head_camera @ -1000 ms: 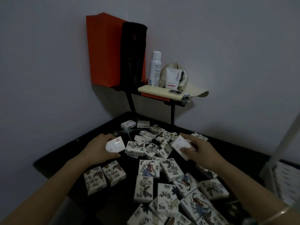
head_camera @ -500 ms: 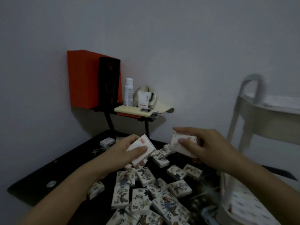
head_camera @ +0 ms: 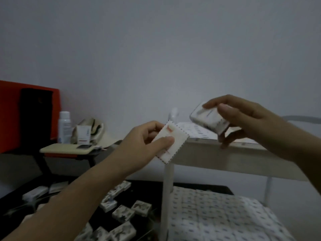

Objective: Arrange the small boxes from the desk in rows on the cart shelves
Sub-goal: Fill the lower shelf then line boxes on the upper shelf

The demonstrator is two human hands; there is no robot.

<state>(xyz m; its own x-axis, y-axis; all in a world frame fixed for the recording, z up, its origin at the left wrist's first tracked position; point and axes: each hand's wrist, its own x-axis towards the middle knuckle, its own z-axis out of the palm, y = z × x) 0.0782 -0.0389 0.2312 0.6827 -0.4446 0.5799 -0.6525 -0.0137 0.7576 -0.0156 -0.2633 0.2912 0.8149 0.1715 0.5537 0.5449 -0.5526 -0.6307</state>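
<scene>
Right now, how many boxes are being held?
2. A box pinched in the left hand, at the top shelf corner; a second box gripped in the right hand, above that shelf. Fingers may hide another.

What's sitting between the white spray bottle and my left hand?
In the head view, a small white carton in front of a beige bag sits between the spray bottle and your left hand.
</scene>
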